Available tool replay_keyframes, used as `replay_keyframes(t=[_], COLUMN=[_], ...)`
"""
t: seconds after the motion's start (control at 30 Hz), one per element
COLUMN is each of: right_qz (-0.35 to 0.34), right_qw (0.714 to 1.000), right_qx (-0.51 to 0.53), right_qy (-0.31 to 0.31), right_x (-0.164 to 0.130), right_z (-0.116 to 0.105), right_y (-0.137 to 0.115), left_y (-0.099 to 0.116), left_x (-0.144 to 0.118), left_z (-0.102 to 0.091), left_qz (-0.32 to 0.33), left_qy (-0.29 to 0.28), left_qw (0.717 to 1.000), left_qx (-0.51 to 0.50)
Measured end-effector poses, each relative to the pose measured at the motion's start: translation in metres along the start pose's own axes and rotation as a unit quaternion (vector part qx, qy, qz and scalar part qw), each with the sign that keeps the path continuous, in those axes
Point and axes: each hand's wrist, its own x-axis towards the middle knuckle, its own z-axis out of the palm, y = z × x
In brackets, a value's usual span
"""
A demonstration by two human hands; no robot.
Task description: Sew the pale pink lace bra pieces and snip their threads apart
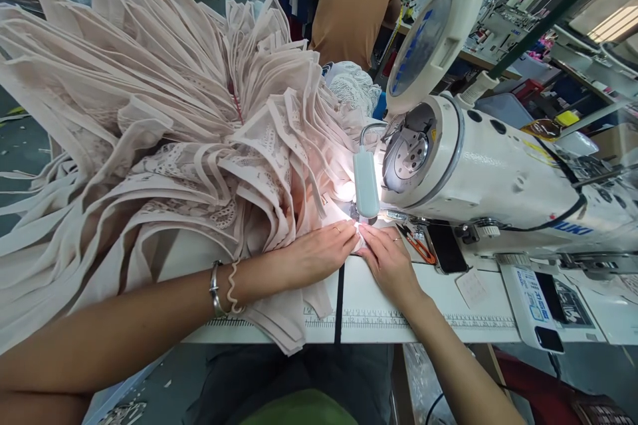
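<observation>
A white sewing machine [498, 166] stands on the right, its needle area lit by a lamp. Just in front of the needle, my left hand [321, 249] and my right hand [389, 262] meet, fingertips almost touching. Both pinch a small piece of pale fabric [357, 239] on the machine bed. A large heap of beige lace-trimmed garment pieces [189, 119] spreads over the left side and lies against my left forearm. The presser foot is mostly hidden behind a pale green lamp head [366, 182].
Orange-handled snips [421, 246] and a dark phone [447, 247] lie right of my right hand. A control panel [548, 305] sits at the table's right front. A printed ruler [389, 319] runs along the front edge. Another person [356, 0] works ahead.
</observation>
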Motion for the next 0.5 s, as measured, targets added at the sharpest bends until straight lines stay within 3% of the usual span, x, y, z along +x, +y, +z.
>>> replay_keyframes(t=[0.13, 0.23, 0.33, 0.5], right_qz=[0.031, 0.049, 0.031, 0.037], right_qw=[0.997, 0.990, 0.989, 0.991], right_qx=[-0.064, -0.128, -0.135, -0.100], right_qy=[-0.030, -0.036, -0.050, -0.085], right_x=[0.009, 0.012, 0.013, 0.013], right_z=[-0.005, -0.005, -0.004, -0.001], right_y=[-0.008, -0.011, -0.008, 0.006], left_y=[-0.002, -0.001, 0.003, 0.012], left_x=[0.000, 0.001, 0.004, 0.007], left_z=[-0.004, -0.005, -0.002, 0.010], left_qz=[-0.047, -0.084, -0.048, -0.021], left_qy=[0.009, 0.010, 0.002, 0.043], left_qw=[0.998, 0.996, 0.999, 0.999], left_qx=[-0.039, -0.006, 0.020, 0.023])
